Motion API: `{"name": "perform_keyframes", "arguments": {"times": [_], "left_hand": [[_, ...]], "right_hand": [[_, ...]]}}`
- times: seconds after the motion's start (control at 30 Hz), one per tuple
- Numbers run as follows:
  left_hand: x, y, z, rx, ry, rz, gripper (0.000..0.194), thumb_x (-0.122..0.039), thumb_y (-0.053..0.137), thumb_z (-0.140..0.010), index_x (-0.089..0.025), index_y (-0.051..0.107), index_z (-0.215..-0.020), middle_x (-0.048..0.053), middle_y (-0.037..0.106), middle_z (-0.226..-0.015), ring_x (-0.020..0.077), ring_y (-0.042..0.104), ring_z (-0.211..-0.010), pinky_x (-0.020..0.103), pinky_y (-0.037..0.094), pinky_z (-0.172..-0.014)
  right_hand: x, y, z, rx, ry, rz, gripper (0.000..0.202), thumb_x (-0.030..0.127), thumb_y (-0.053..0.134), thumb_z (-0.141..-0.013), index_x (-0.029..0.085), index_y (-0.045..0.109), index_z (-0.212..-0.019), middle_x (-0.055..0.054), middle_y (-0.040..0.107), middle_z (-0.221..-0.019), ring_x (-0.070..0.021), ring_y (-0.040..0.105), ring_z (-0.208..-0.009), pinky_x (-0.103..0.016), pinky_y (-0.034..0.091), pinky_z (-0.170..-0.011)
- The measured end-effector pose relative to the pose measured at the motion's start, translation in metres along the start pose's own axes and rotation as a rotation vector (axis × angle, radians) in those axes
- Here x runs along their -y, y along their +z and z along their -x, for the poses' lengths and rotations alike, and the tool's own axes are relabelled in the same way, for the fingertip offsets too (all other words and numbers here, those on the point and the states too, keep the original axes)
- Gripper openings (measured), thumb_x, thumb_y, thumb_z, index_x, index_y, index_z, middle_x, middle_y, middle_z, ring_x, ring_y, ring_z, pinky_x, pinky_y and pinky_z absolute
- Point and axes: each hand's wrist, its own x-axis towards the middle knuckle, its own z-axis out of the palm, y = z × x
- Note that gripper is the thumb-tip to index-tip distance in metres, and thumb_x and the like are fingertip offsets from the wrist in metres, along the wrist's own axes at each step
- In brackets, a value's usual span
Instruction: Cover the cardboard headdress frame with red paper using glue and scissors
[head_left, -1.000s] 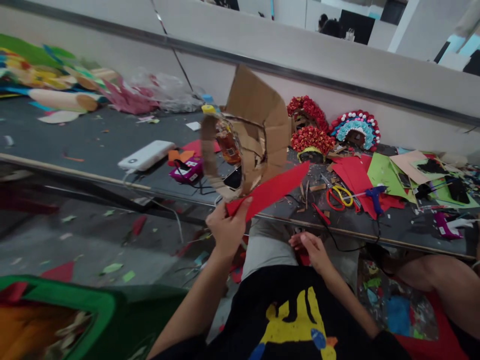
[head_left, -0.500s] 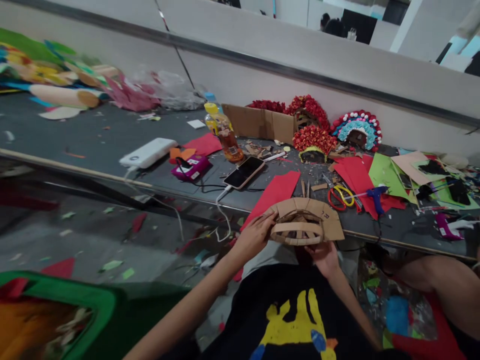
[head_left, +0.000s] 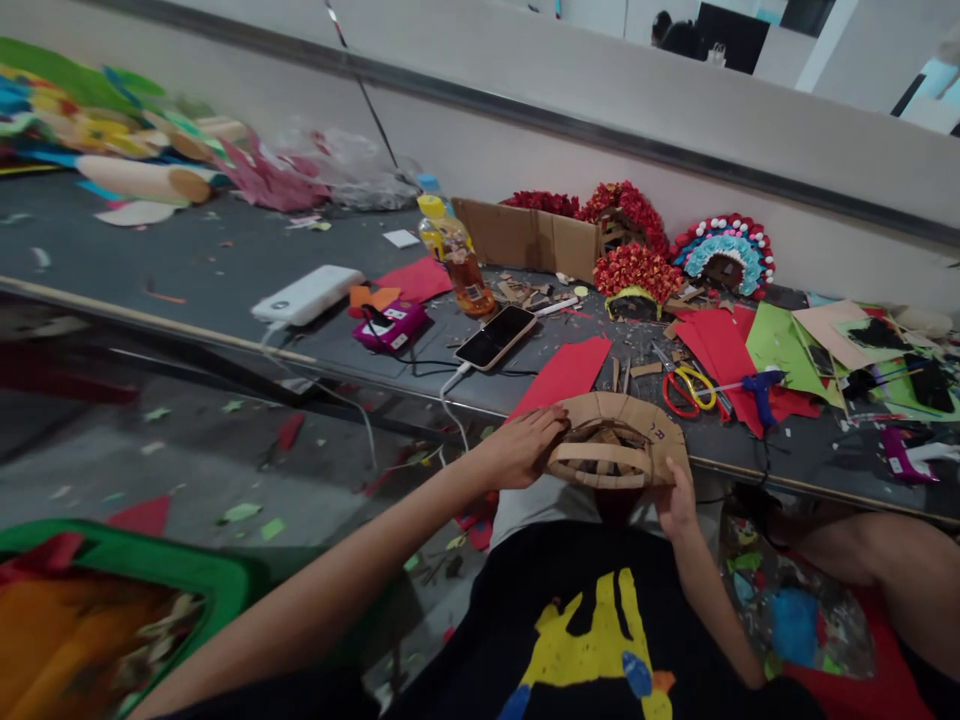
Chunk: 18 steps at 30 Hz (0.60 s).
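A cardboard headdress frame (head_left: 611, 412), with a wide arched front and a curved band, is held over my lap at the table's edge. My left hand (head_left: 529, 447) grips its left side, fingers over the top edge. At its lower right, my right hand (head_left: 677, 502) holds the rim with the thumb on the front face; the other fingers are mostly hidden behind. Just beyond it lie a red sheet (head_left: 566, 372), red-handled scissors (head_left: 679, 392) with a yellow pair beside them, and a blue glue gun (head_left: 765, 393).
A phone (head_left: 496, 336) on a cable, a tilted bottle (head_left: 466, 265), a white power bank (head_left: 309, 296) and a purple box (head_left: 391, 327) stand on the table (head_left: 187, 265). Flower-covered headdresses (head_left: 637, 275) line the wall. A green bin (head_left: 225, 590) is at lower left; another person's leg (head_left: 862, 545) is right.
My right hand has moved up from under the cardboard frame to its right edge. The frame has tilted slightly, and the whole view has shifted a little.
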Motion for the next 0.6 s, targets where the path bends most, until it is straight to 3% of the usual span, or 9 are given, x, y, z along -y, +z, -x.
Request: {"name": "perform_keyframes", "arguments": {"times": [0.17, 0.3, 0.43, 0.6], "left_hand": [[0.009, 0.009, -0.003, 0.029, 0.078, 0.005, 0.071, -0.014, 0.053, -0.067, 0.002, 0.027, -0.132, 0.031, 0.023, -0.146, 0.0331, 0.022, -0.138, 0.043, 0.027, -0.109], [0.016, 0.009, -0.002, 0.072, 0.112, 0.009, 0.082, -0.013, 0.051, -0.066, 0.000, 0.017, -0.139, 0.027, 0.025, -0.147, 0.0289, 0.020, -0.140, 0.042, 0.022, -0.112], [0.023, 0.008, -0.002, 0.159, 0.153, -0.011, 0.092, -0.013, 0.052, -0.061, -0.003, 0.010, -0.142, 0.024, 0.017, -0.151, 0.0264, 0.013, -0.142, 0.040, 0.016, -0.114], [0.028, 0.009, -0.003, 0.197, 0.160, -0.011, 0.099, -0.017, 0.054, -0.060, -0.006, 0.004, -0.144, 0.022, 0.012, -0.153, 0.0268, 0.010, -0.142, 0.042, 0.013, -0.114]], "right_hand": [[-0.007, 0.000, 0.010, -0.003, 0.030, -0.005, 0.034, 0.026, 0.063, -0.068, 0.014, 0.065, -0.099, -0.007, 0.074, -0.090, -0.0208, 0.070, -0.087, -0.032, 0.056, -0.074], [-0.023, -0.004, 0.024, -0.030, 0.006, -0.049, 0.038, 0.029, 0.063, -0.070, 0.016, 0.063, -0.105, -0.005, 0.074, -0.093, -0.0194, 0.069, -0.090, -0.031, 0.056, -0.075], [-0.038, -0.005, 0.034, -0.027, 0.016, -0.085, 0.038, 0.032, 0.064, -0.070, 0.015, 0.065, -0.104, -0.006, 0.074, -0.096, -0.0185, 0.068, -0.095, -0.031, 0.054, -0.085], [-0.043, -0.005, 0.036, -0.051, 0.011, -0.084, 0.035, 0.033, 0.064, -0.069, 0.016, 0.068, -0.100, -0.006, 0.073, -0.097, -0.0179, 0.068, -0.092, -0.031, 0.054, -0.084]]}}
